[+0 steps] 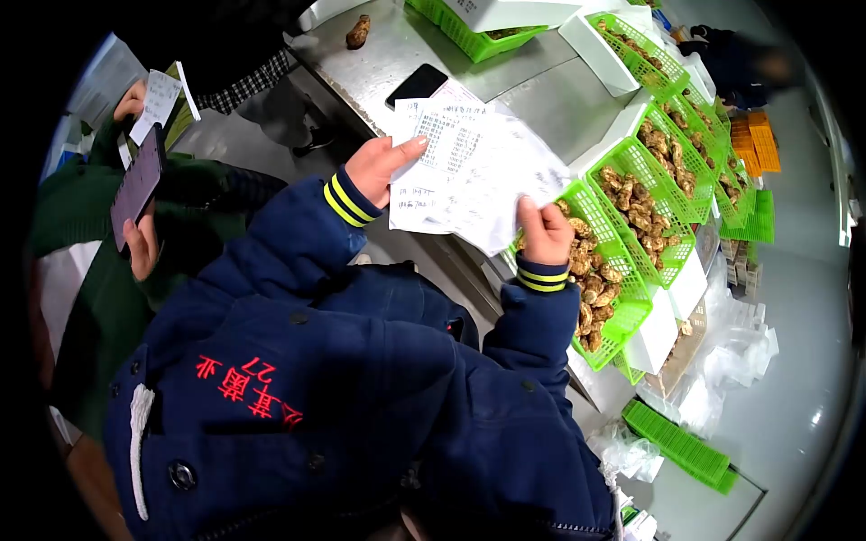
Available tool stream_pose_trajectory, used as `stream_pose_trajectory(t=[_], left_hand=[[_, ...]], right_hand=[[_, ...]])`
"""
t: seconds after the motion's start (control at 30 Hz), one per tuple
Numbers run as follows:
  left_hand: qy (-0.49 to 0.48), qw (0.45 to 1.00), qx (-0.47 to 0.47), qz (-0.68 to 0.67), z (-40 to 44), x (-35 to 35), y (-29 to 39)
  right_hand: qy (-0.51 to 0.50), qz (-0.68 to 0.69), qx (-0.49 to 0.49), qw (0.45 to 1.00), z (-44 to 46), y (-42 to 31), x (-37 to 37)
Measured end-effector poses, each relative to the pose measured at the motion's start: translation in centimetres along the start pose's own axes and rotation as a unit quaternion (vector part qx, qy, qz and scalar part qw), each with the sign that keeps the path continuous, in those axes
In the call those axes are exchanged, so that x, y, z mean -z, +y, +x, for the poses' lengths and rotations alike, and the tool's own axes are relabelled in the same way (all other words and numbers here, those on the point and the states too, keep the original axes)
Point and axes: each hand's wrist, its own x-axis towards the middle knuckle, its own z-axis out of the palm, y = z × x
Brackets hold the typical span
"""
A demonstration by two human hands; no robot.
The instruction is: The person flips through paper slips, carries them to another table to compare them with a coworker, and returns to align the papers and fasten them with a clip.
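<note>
Several white paper sheets point(469, 180) with printed and handwritten lines are spread in front of me, over the edge of the metal table. My left hand point(379, 169) is closed on their left side, its index finger lying along the printed list. At the lower right corner, my right hand point(546, 233) pinches the sheets, thumb on top. A dark phone point(416, 84) lies on the table just beyond the papers. Close by my right hand is a green plastic basket point(631, 311) of brown-and-white mushrooms point(591, 279).
More green baskets point(690, 185) of mushrooms line the right side. A lone mushroom point(358, 32) rests on the metal table point(541, 95). On the left, another person's hands hold a phone point(138, 185) and a note point(155, 104). Plastic bags point(731, 347) lie at right; another person point(735, 68) is farther back.
</note>
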Motion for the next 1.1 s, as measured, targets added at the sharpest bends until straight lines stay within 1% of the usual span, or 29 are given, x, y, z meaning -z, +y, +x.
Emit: stream_pose_trajectory(t=[0.07,0.13,0.17,0.2,0.3,0.37,0.4,0.5,0.6,0.67,0.7,0.73,0.77,0.8,0.83,0.87,0.9,1.0,1.03,1.1], left_hand=[[0.011,1.000,0.001,0.000,-0.1,0.1,0.0],[0.013,1.000,0.000,-0.010,-0.3,-0.2,-0.1],[0.016,1.000,-0.002,-0.010,-0.4,-0.3,0.0],[0.025,1.000,-0.008,-0.008,-0.5,-0.4,0.0],[0.041,0.999,-0.026,-0.014,-0.8,-0.6,-0.2],[0.048,0.998,-0.038,-0.022,-1.0,-0.6,-0.4],[0.054,0.998,-0.038,-0.021,-1.2,-0.7,-0.5],[0.062,0.997,-0.038,-0.011,-1.5,-0.6,-0.8],[0.070,0.997,-0.038,0.001,-2.0,-0.5,-0.8],[0.069,0.996,-0.056,0.033,-2.4,-0.4,-0.8],[0.072,0.990,-0.105,0.063,-2.8,-1.0,-0.9],[0.066,0.983,-0.131,0.109,-2.9,-0.8,-1.0],[0.061,0.981,-0.142,0.117,-3.1,-0.8,-1.1],[0.057,0.979,-0.152,0.124,-3.2,-0.7,-1.2],[0.045,0.982,-0.130,0.129,-3.2,-0.2,-1.3],[0.045,0.982,-0.132,0.129,-3.0,0.0,-1.5],[0.044,0.985,-0.117,0.119,-3.0,0.0,-1.6],[0.044,0.990,-0.091,0.093,-2.9,-0.3,-1.8],[0.050,0.991,-0.090,0.085,-2.8,-0.6,-1.9],[0.052,0.991,-0.095,0.072,-2.7,-0.6,-2.4]], right_hand=[[0.053,0.028,0.017,0.998,0.6,0.3,1.8],[0.066,0.076,0.047,0.994,1.2,0.1,3.2],[0.057,0.056,0.047,0.996,1.5,0.6,4.4],[0.061,0.066,0.068,0.994,1.8,0.3,4.3],[0.031,0.057,0.054,0.996,2.1,-0.3,4.4],[0.043,0.072,0.091,0.992,2.1,-1.3,3.5],[0.040,0.073,0.090,0.992,2.0,-1.4,3.5],[0.017,0.030,0.104,0.994,2.2,-1.6,3.9],[0.039,0.040,0.095,0.994,2.2,-2.1,3.7],[0.054,0.041,0.095,0.993,2.4,-2.1,4.3],[0.054,0.071,0.100,0.991,2.5,-2.3,4.6],[0.055,0.102,0.105,0.988,2.6,-2.4,5.0],[0.029,0.106,0.092,0.990,2.6,-1.4,6.5],[0.041,0.164,0.100,0.981,2.4,-1.7,6.2],[0.009,0.189,0.108,0.976,2.4,-1.8,6.4],[-0.023,0.214,0.115,0.970,2.4,-1.9,6.6],[-0.018,0.238,0.088,0.967,2.0,-2.3,6.2],[-0.082,0.217,0.078,0.970,1.4,-1.2,5.5],[-0.137,0.196,0.084,0.967,1.4,-1.0,5.2],[-0.142,0.203,0.052,0.967,0.8,-0.7,4.1]])
